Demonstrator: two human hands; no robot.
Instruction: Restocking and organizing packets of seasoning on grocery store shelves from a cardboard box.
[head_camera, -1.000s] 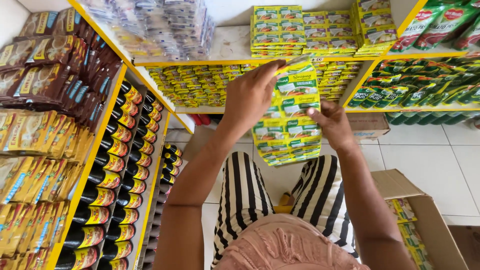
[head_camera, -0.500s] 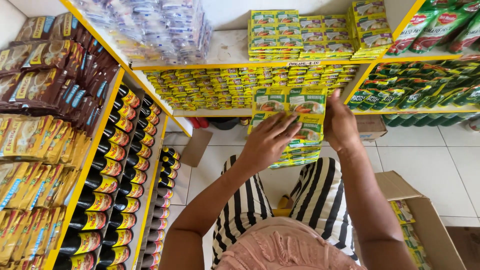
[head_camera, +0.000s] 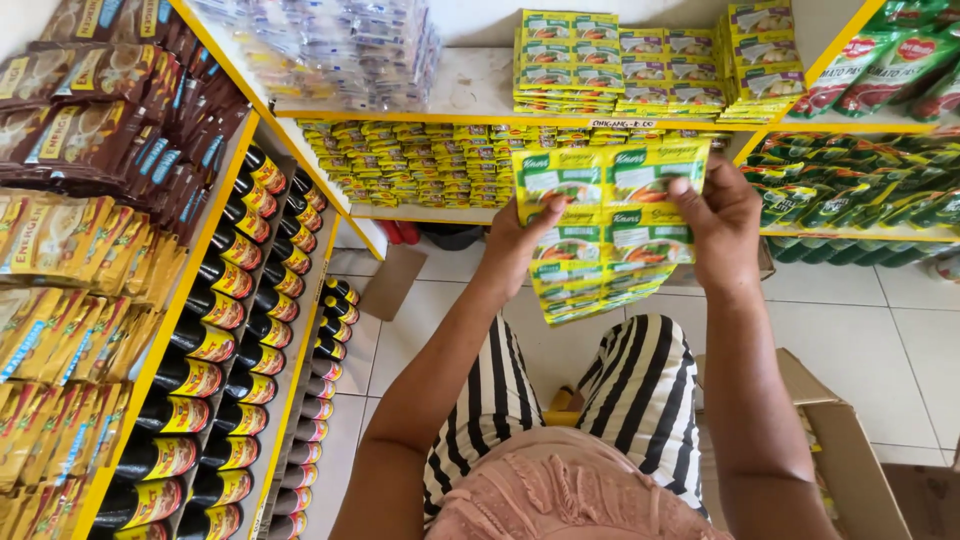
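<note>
Since the earlier frame the left hand (head_camera: 520, 245) has come up from the lower edge of the hanging strip of yellow-and-green sachets (head_camera: 605, 235) to its upper left side, and the strip itself has been lifted so its top now overlaps the front edge of the yellow shelf (head_camera: 480, 118). The left hand's fingers are curled against the strip's left edge, thumb pressed to the front, gripping it. The right hand (head_camera: 722, 230) holds the upper right corner, fingers closed over the top packet with the thumb behind, out of sight. The strip hangs in the air between both hands, two packets wide, folding into a loose stack at the bottom above the person's striped trousers (head_camera: 640, 390). Behind it, the lower shelf carries rows of similar small sachets (head_camera: 420, 165), and the upper one has stacked yellow-green packs (head_camera: 620, 60). Dark bottles with red-and-yellow labels (head_camera: 230, 330) fill the rack on the left, beside gold pouches (head_camera: 60, 300). An open cardboard box (head_camera: 850, 450) sits on the tiled floor at lower right.
</note>
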